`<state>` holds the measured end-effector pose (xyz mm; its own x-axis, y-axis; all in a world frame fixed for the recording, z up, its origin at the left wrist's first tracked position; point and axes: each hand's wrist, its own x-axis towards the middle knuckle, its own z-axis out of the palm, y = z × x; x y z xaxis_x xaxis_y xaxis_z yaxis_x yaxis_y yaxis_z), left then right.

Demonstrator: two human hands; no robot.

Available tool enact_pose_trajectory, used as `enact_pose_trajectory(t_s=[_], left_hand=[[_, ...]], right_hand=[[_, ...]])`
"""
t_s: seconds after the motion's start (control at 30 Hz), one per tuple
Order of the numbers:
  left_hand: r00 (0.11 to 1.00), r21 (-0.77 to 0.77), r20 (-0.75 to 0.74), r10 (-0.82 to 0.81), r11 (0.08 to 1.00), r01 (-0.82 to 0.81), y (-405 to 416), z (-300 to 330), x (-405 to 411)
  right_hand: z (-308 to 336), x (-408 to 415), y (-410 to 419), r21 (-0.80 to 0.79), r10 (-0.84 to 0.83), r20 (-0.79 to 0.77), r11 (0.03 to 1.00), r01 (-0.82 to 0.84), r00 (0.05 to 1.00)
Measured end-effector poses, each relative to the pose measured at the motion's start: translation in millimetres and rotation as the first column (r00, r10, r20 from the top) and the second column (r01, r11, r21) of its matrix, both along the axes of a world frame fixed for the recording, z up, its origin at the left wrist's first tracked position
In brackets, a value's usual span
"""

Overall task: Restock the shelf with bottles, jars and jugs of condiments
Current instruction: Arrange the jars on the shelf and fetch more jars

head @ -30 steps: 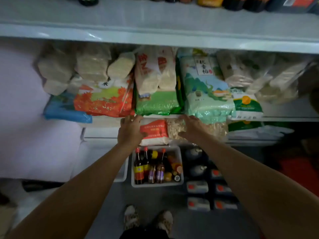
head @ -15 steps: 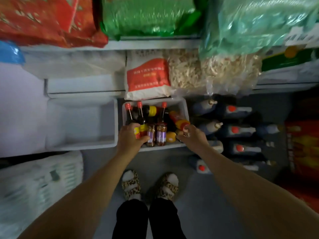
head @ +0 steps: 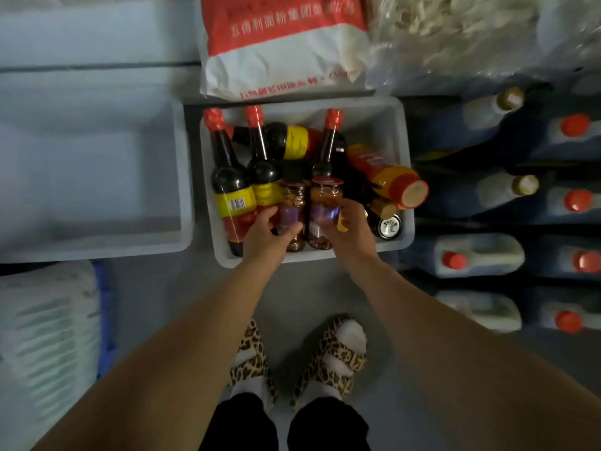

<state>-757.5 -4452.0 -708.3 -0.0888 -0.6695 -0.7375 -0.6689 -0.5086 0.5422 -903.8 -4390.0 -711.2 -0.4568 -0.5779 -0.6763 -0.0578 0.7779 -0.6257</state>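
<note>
Jars [head: 294, 206] of reddish chunky condiment, purple labels, stand gripped.

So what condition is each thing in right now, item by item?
Left hand: grips the left jar.
Right hand: grips the right jar.
Both jars: lidded, lying in the bin.
Orange bottle: capped, lying down.
Left bin: nothing visible inside.
Jugs: capped.

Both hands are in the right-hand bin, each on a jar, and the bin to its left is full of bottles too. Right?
Not quite: in the head view the left bin holds no bottles that I can see. The rest stands: left hand and right hand are in the right-hand bin, each on a jar.
</note>
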Motion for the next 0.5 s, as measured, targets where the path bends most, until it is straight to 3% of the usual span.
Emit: enact_pose_trajectory(t_s=[0.13, 0.27, 0.5], left_hand=[[0.996, 0.031, -0.047, 0.074, 0.997, -0.073, 2, -34, -4], [0.990, 0.013, -0.076, 0.122, 0.993, -0.121, 3, -43, -9], [0.992, 0.048, -0.065, 0.110, 0.993, -0.107, -5, -43, -6]], right_hand=[[-27, 3, 13, -0.095, -0.117, 0.137, 0.987, 0.131, 0.984], [-38, 1, 20, -0.169, -0.112, 0.166, 0.976, 0.141, 0.980], [-59, -3, 6, -0.046, -0.098, 0.158, 0.993, 0.106, 0.983]])
